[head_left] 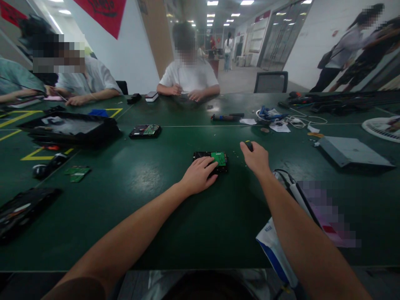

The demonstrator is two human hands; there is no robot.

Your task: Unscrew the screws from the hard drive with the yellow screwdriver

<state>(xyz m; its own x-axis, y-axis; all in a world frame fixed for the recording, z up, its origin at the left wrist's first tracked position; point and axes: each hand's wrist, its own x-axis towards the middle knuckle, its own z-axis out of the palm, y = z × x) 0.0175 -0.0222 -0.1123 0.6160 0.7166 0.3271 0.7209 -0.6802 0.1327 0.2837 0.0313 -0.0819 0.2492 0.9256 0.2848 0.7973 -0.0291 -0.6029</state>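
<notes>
A black hard drive (220, 159) with a green circuit board on top lies on the dark green table (162, 208) in front of me. My left hand (198, 175) rests flat on the drive's near left corner with the fingers stretched over it. My right hand (256, 157) is closed around a small dark tool handle (249, 145), probably a screwdriver, just right of the drive. The tool's tip is hidden.
Another hard drive (145, 131) lies further left. A black tray (67, 127) and loose green boards (78, 172) sit at the left. A grey flat case (353, 151) and cables (293, 121) are at the right. People sit across the table; a white bag (275, 246) lies under my right forearm.
</notes>
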